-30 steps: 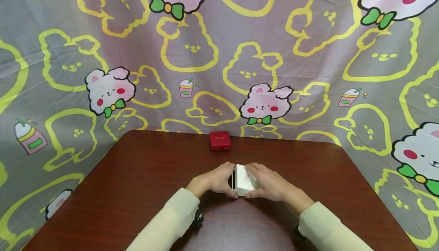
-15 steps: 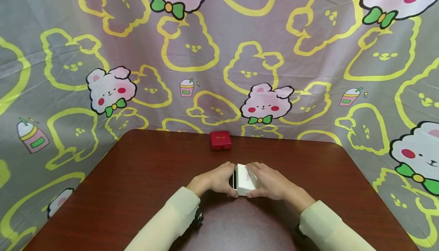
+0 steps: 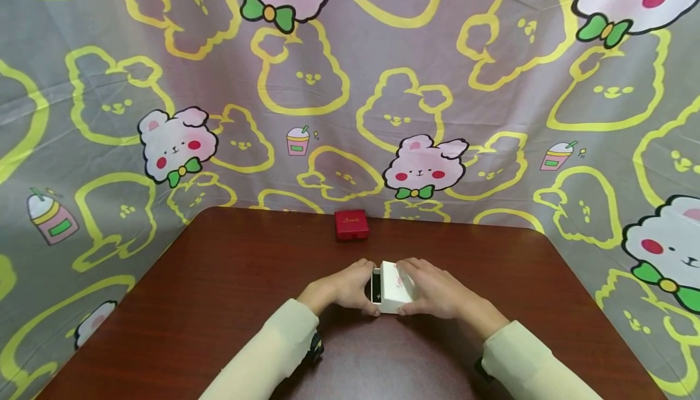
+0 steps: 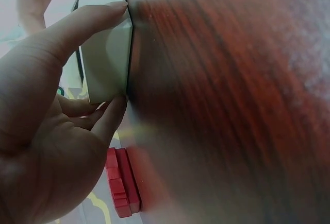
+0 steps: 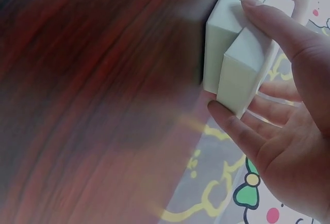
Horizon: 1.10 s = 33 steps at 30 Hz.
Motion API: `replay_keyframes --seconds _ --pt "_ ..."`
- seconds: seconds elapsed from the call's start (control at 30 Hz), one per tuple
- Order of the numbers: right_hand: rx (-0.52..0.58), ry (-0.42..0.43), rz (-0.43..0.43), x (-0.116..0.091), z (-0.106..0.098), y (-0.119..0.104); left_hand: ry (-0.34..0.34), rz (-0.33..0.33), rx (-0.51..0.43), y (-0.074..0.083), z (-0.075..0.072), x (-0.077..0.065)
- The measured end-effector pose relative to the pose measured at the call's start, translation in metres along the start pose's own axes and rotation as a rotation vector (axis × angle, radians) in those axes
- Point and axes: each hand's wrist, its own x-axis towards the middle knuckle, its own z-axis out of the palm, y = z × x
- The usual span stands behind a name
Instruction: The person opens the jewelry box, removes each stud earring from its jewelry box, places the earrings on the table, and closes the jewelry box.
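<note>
A small white box sits at the middle of the table between both hands. Its lid point(image 3: 391, 293) is shifted right and partly off, so the black inside point(image 3: 376, 289) shows at the left. My left hand point(image 3: 347, 287) grips the box base point(image 4: 107, 62), thumb on the near side and fingers on the far side. The lid is held by my right hand point(image 3: 437, 292), its thumb and fingers on opposite sides. In the right wrist view the lid point(image 5: 241, 67) stands raised and offset from the base point(image 5: 221, 49). A small pale mark shows on the black inside.
A red box point(image 3: 352, 225) with gold lettering lies near the back edge of the dark wooden table point(image 3: 246, 266). A grey curtain point(image 3: 350, 126) with cartoon prints hangs around the back and sides of the table.
My right hand has moved slightly right with the lid, so more of the black inside shows. My left hand and the base have stayed in place.
</note>
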Motion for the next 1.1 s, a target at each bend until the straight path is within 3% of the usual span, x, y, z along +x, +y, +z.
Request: replay_keyframes --seconds 0.73,1.1 --pt "-0.031 0.023 0.002 -0.0042 -0.0012 0.0028 -0.011 -0.019 0.001 0.0004 0.0001 -0.0004" --pt "-0.02 0.015 0.028 -0.0034 -0.0023 0.0035 0.001 0.005 -0.007 0.0 -0.0001 -0.0011"
